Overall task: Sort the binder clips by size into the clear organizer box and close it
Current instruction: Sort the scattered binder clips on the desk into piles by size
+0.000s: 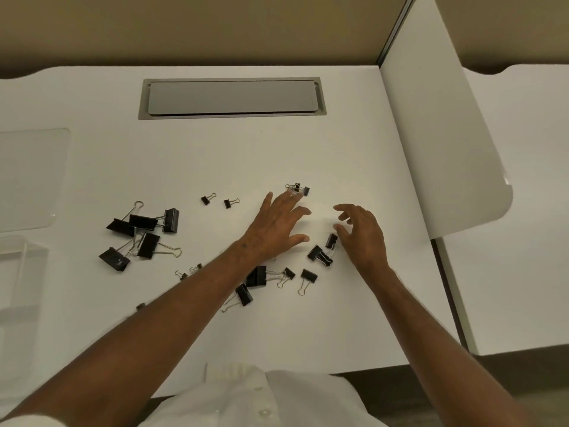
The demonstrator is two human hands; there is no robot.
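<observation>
I am looking down at a white desk [338, 143] with black clips spread all over it. My left hand [274, 224] is flat and spread out, with nothing in it. Its fingertips reach toward a tiny bunch of small clips [298, 189] at the far side. My right hand [361, 232] is loose and half curled, and it holds nothing too. It hovers just beside a middle-sized clip [331, 241].

The big clips [144, 232] sit in a heap on the left. Two little clips [218, 201] lie apart above the middle. More middle-sized ones [308, 275] lie near my arms, and some are partly hidden under my left arm.

The clear box [21, 257] is at the far left edge, and a clear flat piece [34, 177], maybe its lid, lies behind it. I cannot see any clips inside the box.

I think I am at the start, gathering clips of one size. Next I should pinch the small ones together, lift them, and carry them all the way left to one part of the box.
</observation>
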